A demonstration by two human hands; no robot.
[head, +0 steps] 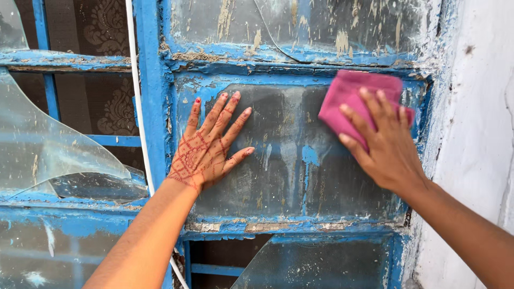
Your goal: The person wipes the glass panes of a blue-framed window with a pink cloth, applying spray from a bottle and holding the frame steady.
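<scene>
My right hand (386, 143) presses a pink cloth (353, 96) flat against the upper right corner of a dirty glass pane (289, 160). My left hand (208, 145), with red henna patterns and red nails, lies flat and spread on the left part of the same pane. The pane is smeared with grey dirt and blue paint drips. It sits in a blue window frame (155, 107) with peeling paint.
A broken pane with jagged glass (48, 144) fills the window to the left. A white cable (138, 101) runs down the frame. The pane above (321, 27) is cracked. A white wall (476, 107) borders the right. The lower pane (316, 265) is broken too.
</scene>
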